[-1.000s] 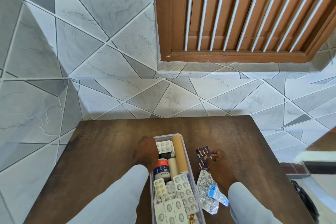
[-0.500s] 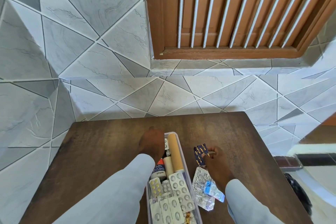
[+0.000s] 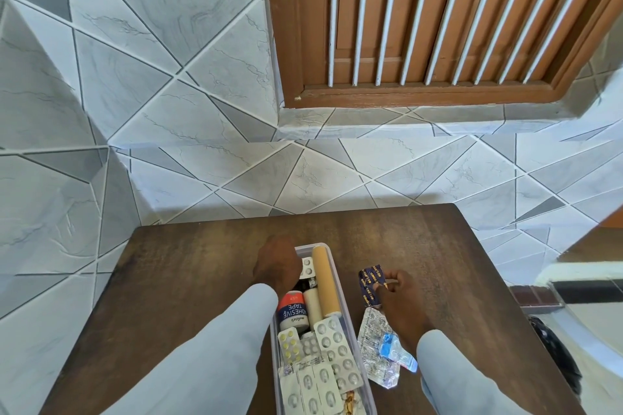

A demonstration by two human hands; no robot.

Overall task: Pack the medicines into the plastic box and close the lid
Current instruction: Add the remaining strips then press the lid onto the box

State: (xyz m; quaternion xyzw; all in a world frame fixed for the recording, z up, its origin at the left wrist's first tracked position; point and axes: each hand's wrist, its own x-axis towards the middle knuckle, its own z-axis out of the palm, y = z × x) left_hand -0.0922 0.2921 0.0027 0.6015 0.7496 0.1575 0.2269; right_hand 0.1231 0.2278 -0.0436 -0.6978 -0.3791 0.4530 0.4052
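A clear plastic box point(image 3: 338, 274) stands open on the brown table point(image 3: 202, 266), filled with white blister packs point(image 3: 337, 347), an adhesive tape roll point(image 3: 292, 312) and a tan bandage roll point(image 3: 325, 283). My left hand point(image 3: 278, 268) is at the box's far left corner, fingers curled down on a small blister strip point(image 3: 307, 266). To the right of the box my right hand point(image 3: 401, 300) pinches a dark blue foil strip point(image 3: 369, 283). Silver blister packs point(image 3: 377, 350) and a blue sachet point(image 3: 392, 349) lie by my right wrist.
The table stands against a tiled wall point(image 3: 168, 111) below a brown shuttered window point(image 3: 438, 20). A dark object point(image 3: 556, 350) lies on the floor beyond the table's right edge. No lid is in view.
My left hand has shifted a little over the far end of the box. My right hand holds the blue strip as before, slightly lifted. The camera has tilted.
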